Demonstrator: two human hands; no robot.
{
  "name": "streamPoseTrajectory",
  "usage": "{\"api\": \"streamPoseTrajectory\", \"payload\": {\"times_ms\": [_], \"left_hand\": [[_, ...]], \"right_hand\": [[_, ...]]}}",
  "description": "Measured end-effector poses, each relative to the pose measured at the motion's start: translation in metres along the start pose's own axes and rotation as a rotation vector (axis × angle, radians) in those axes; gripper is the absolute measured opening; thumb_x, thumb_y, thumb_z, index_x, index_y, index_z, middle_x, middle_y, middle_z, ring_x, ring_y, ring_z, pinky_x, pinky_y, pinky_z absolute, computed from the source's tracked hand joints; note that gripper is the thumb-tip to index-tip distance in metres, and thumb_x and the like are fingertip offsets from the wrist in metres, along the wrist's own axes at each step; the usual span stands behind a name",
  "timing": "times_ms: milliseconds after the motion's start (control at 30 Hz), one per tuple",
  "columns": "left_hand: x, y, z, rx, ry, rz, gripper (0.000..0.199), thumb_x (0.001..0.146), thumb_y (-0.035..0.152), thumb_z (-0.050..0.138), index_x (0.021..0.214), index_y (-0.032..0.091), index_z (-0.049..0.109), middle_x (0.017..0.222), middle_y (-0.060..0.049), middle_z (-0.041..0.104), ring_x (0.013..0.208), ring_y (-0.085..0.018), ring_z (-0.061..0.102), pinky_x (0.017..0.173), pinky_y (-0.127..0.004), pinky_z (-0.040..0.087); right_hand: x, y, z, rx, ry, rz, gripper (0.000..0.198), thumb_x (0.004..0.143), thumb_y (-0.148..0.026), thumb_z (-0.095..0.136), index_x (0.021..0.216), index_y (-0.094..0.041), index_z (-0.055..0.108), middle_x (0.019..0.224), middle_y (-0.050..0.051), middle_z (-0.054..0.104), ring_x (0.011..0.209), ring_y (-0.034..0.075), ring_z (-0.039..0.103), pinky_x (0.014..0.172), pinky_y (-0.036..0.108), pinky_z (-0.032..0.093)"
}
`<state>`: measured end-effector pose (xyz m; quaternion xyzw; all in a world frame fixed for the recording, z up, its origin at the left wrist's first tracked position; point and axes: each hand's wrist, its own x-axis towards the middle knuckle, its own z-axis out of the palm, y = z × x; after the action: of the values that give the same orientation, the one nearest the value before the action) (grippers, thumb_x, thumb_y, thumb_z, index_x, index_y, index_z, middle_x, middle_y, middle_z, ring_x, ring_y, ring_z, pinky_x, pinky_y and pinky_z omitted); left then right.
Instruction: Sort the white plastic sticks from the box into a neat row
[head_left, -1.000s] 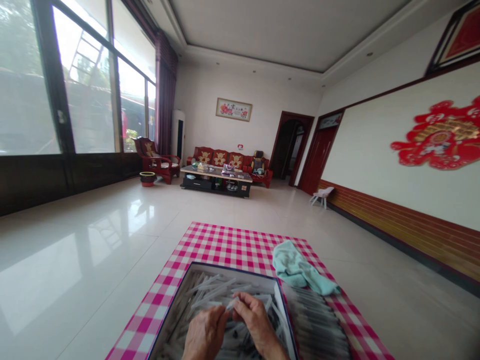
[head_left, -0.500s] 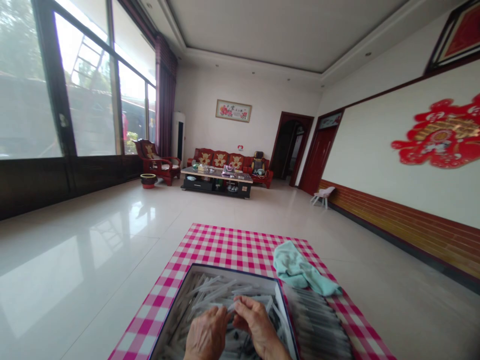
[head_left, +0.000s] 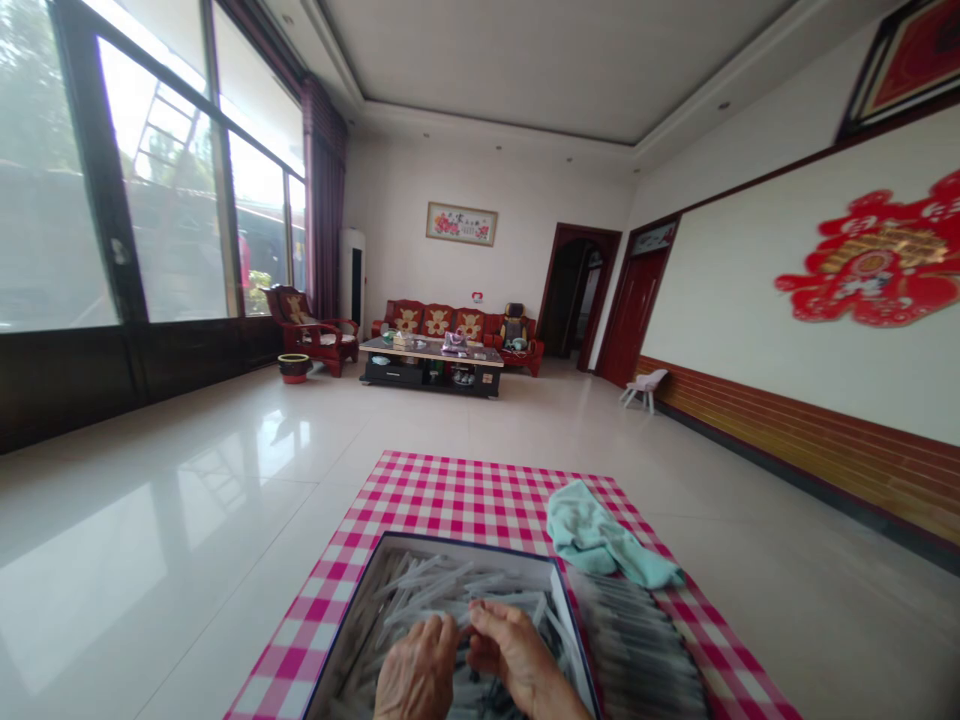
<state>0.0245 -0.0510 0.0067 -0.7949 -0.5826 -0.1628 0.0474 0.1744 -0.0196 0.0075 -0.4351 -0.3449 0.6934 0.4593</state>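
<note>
My left hand (head_left: 418,665) and my right hand (head_left: 519,655) are close together over an open box (head_left: 556,580). The box has a dark blue rim and pale inner walls. A jumbled heap of thin, translucent plastic tubes (head_left: 427,585) fills it, with some dark bits among them. Both hands are closed, fingertips pinched and nearly meeting. Whatever lies between them is small and mostly covered by the fingers, so I cannot name it. To the right of the box, a neat row of slim, clear sticks with dark ends (head_left: 637,645) lies side by side, blurred.
A pink and white checked cloth (head_left: 450,490) covers the table. A crumpled mint-green cloth (head_left: 592,535) lies behind the row of sticks. Farther off across the tiled floor stand a low table (head_left: 427,365), a red wooden sofa (head_left: 439,318) and a small stool (head_left: 643,388).
The view has tilted slightly. Both hands stay pinched together over the box, shifted only a little. A pale sliver that showed at the fingertips before is now harder to see.
</note>
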Motion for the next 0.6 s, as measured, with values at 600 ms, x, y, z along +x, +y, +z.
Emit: {"api": "streamPoseTrajectory", "payload": {"times_ms": [600], "left_hand": [[0.005, -0.012, 0.030, -0.316, 0.268, -0.014, 0.032, 0.094, 0.020, 0.033, 0.077, 0.023, 0.060, 0.063, 0.000, 0.066, 0.057, -0.010, 0.065, 0.052, -0.015, 0.042]], "right_hand": [[-0.002, 0.000, 0.007, -0.119, -0.087, -0.212, 0.044, 0.077, -0.052, 0.062, 0.111, -0.024, 0.065, 0.106, 0.005, 0.069, 0.100, 0.023, 0.060, 0.084, 0.033, 0.043]]}}
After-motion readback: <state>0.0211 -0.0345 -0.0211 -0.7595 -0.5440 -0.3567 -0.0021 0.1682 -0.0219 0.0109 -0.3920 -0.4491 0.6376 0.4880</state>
